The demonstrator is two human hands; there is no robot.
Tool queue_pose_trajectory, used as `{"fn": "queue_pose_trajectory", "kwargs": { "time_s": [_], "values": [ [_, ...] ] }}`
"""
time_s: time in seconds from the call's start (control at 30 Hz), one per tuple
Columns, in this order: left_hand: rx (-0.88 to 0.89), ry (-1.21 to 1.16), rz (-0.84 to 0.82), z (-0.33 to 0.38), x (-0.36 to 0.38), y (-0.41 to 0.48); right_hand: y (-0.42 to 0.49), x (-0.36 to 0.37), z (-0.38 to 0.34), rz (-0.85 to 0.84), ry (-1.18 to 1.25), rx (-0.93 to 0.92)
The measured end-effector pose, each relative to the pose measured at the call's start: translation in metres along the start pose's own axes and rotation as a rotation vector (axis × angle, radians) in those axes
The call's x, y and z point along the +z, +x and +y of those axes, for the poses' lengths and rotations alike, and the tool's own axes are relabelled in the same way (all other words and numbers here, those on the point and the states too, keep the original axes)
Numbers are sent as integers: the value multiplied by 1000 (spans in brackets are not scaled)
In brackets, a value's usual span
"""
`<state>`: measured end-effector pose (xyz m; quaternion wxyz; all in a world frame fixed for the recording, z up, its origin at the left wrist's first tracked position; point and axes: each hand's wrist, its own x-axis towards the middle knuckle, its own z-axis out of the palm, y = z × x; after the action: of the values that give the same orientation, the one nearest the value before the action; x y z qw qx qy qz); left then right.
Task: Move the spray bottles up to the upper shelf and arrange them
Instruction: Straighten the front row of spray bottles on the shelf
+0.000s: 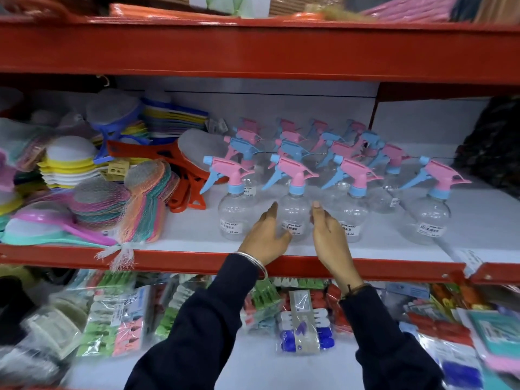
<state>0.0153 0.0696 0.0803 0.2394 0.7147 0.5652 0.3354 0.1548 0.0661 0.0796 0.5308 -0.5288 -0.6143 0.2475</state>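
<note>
Several clear round spray bottles with pink and blue trigger heads stand in rows on the white shelf board point(351, 250) behind a red rail. In the front row, one bottle point(294, 212) stands between my two hands. My left hand point(266, 237) is at its left side with fingers spread, and my right hand point(329, 235) is at its right side, fingers apart. Neither hand closes around it. Other front bottles stand to the left point(233, 212), to the right point(353, 212) and at the far right point(429, 218).
Netted stacks of round scrubbers point(98, 204) and an orange plastic tool point(180, 175) crowd the shelf's left part. A dark bundle point(495, 147) sits at the right. A red beam point(253, 49) runs overhead. Packets of clothes pegs point(304, 322) fill the shelf below.
</note>
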Motion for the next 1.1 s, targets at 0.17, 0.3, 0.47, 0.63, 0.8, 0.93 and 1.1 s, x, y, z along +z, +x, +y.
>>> {"fn": "queue_pose_trajectory", "kwargs": {
  "time_s": [0.17,0.3,0.47,0.63,0.8,0.93,1.1],
  "values": [
    [-25,-24,31,0,5,-4,-4,-6,3,-25,11,-31],
    [138,-122,454,22,21,-21,-17,-25,7,105,195,-93],
    [305,-153,260,59,60,-21,-15,-67,27,280,189,-127],
    [71,-42,-26,76,78,12,4,-93,32,153,107,8],
    [12,-49,-66,78,83,15,12,-102,36,69,22,49],
    [-14,-43,62,85,91,8,7,-110,35,80,89,9],
    [318,-146,419,117,122,-12,-5,-143,55,371,231,-79]
  ]
}}
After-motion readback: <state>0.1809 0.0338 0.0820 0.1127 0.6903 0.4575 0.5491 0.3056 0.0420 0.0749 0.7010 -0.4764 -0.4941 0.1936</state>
